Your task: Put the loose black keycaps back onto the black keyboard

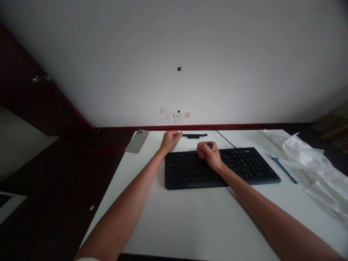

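Observation:
A black keyboard [190, 177] lies on the white table, its cable running off behind it. Over its upper middle, my right hand [209, 154] is curled into a fist, with small black keycaps [209, 145] showing between its fingers. Beyond the keyboard's upper left corner, my left hand [171, 140] rests near the table's far edge. Its thumb and fingers are pinched together, and what they hold, if anything, is too small to make out. Beside its fingertips runs a row of loose black keycaps [194, 136].
A phone [137, 141] lies at the table's far left corner. Right of the keyboard are a blue plastic tool [285, 170] and a crumpled white translucent bag [307, 156]. The wall with sockets [182, 115] stands behind the white table [174, 224].

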Demonstrator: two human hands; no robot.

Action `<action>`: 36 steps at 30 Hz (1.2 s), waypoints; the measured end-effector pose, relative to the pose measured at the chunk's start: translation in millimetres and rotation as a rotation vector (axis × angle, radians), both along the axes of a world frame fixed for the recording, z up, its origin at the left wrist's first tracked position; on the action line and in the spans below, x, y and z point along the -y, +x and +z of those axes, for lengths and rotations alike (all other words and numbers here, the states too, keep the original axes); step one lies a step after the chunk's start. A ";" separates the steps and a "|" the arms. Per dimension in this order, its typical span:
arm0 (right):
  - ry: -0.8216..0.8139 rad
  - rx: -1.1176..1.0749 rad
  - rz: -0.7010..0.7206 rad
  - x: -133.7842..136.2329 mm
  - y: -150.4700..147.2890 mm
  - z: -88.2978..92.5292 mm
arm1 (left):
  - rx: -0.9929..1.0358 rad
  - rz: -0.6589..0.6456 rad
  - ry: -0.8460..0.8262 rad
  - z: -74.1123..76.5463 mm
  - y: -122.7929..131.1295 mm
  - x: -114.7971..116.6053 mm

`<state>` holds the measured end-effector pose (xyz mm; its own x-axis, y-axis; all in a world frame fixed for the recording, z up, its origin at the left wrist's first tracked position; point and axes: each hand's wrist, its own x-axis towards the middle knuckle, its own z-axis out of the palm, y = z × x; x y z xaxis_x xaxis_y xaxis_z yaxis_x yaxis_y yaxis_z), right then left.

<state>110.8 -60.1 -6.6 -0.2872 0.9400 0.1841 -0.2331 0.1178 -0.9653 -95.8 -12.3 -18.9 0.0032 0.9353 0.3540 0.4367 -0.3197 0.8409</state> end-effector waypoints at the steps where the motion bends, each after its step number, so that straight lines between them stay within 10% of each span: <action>1: -0.001 0.012 -0.001 -0.4 -0.5 -0.4 | -0.022 0.037 0.011 0.6 -1.2 -0.3; 8: -0.001 0.003 -0.055 -3.5 -3.0 -3.5 | -0.290 0.315 0.088 -1.4 -27.2 -7.5; 36: -0.036 -0.030 -0.048 -4.0 -4.8 -9.0 | -0.486 0.176 -0.051 -12.3 -22.7 -12.3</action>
<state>106.0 -56.1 -15.6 -0.2366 0.9586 0.1582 -0.2573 0.0952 -0.9616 -118.5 0.0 -31.2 -0.0027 0.9523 0.3050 0.8239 -0.1707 0.5404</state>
